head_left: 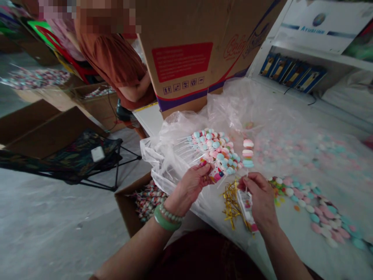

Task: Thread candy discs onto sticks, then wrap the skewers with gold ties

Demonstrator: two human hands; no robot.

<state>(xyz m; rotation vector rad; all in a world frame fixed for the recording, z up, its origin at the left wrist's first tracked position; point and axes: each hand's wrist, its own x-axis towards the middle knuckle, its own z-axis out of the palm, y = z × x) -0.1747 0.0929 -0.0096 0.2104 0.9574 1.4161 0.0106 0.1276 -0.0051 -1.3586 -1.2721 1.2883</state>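
My left hand [194,182], with green and beaded bracelets on its wrist, is closed round a bundle of candy skewers [217,151] whose pink, blue and white sweets fan out above a clear plastic sheet [186,128]. My right hand [259,198] pinches the stick of a single candy skewer [248,153] that stands upright. The same hand also holds small printed wrappers [247,208]. A bunch of gold twist ties [231,202] lies between the two hands on the plastic.
Loose pastel sweets [317,210] are strewn over the white table at the right. An open carton of wrapped skewers [147,200] stands below the table edge. A large cardboard box [198,50] rises behind. A person in an orange top [116,58] sits at the left, near a folding stool [81,155].
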